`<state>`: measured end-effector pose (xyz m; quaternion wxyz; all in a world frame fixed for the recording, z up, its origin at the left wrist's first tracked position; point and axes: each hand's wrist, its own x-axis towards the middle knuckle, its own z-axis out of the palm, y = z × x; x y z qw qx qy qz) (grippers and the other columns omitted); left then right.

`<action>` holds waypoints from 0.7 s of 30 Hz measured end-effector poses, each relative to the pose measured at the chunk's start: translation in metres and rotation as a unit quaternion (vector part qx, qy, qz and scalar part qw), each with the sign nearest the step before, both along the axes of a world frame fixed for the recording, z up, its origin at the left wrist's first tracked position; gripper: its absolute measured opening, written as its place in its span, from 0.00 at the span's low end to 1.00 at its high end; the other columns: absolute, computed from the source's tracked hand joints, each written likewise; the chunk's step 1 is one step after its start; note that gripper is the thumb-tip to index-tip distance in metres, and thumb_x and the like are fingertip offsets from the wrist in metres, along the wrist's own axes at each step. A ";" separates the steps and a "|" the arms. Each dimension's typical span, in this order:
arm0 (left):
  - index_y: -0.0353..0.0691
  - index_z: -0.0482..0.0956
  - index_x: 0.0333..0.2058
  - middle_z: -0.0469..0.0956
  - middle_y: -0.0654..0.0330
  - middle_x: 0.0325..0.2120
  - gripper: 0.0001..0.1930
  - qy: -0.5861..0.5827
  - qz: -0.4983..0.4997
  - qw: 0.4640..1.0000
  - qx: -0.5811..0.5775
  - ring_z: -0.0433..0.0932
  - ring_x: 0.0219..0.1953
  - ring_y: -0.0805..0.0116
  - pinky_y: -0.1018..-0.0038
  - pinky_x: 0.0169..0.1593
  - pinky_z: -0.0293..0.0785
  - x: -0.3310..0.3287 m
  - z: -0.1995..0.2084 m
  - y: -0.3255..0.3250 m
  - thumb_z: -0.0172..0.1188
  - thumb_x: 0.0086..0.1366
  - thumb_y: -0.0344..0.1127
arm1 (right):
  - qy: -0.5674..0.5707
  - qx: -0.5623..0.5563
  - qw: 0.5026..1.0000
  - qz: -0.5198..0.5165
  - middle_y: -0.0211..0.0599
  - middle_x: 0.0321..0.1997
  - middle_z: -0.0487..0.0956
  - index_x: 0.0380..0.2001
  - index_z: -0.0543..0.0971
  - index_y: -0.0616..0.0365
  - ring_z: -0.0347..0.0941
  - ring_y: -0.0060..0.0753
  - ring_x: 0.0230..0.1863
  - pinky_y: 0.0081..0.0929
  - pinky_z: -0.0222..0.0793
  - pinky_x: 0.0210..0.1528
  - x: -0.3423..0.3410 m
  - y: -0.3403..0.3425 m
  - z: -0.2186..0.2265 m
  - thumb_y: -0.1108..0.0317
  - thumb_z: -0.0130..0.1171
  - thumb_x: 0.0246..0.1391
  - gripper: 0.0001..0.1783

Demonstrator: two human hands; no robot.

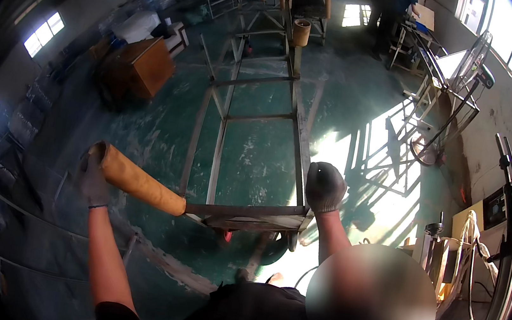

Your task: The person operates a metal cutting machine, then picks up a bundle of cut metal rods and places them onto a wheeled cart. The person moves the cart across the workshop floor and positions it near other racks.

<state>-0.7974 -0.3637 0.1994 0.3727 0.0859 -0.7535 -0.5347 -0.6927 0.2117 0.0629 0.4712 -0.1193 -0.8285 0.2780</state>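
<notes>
A tan cardboard tube stands tilted at the near left corner of a long metal frame cart. My left hand, in a grey glove, is closed around the tube's upper, open end. The tube's lower end meets the cart's near crossbar. Above the cart's near right corner is my right hand, in a dark glove, with its fingers curled closed. Whatever it grips is hidden beneath the glove. The cart's rails and crossbars run away from me over the green floor.
Another tube stands at the cart's far end, before more frames. A brown wooden box sits left. At the far right a person stands by a workbench. Metal stands and a cable bundle line the right wall.
</notes>
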 end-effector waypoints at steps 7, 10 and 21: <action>0.30 0.88 0.61 0.90 0.53 0.58 0.23 -0.064 0.021 0.991 -0.113 0.86 0.59 0.64 0.68 0.66 0.78 -0.006 0.028 0.031 0.64 0.79 0.42 | 0.039 0.016 0.999 0.004 0.43 0.27 0.84 0.29 0.86 0.52 0.83 0.55 0.30 0.48 0.79 0.35 -0.036 0.020 -0.013 0.63 0.73 0.62 0.09; 0.30 0.88 0.60 0.90 0.54 0.57 0.22 -0.050 -0.024 0.996 -0.075 0.86 0.58 0.64 0.68 0.65 0.78 -0.017 0.026 0.023 0.65 0.78 0.42 | 0.037 0.015 0.999 0.007 0.44 0.28 0.84 0.29 0.86 0.52 0.83 0.55 0.31 0.49 0.79 0.35 -0.046 0.023 -0.015 0.63 0.72 0.63 0.09; 0.29 0.88 0.60 0.89 0.54 0.58 0.20 -0.029 -0.031 0.999 -0.015 0.86 0.59 0.65 0.69 0.66 0.79 -0.044 0.014 0.021 0.66 0.78 0.39 | 0.030 0.030 0.999 0.004 0.42 0.29 0.85 0.29 0.86 0.53 0.84 0.54 0.31 0.49 0.81 0.36 -0.063 0.036 -0.017 0.63 0.70 0.63 0.09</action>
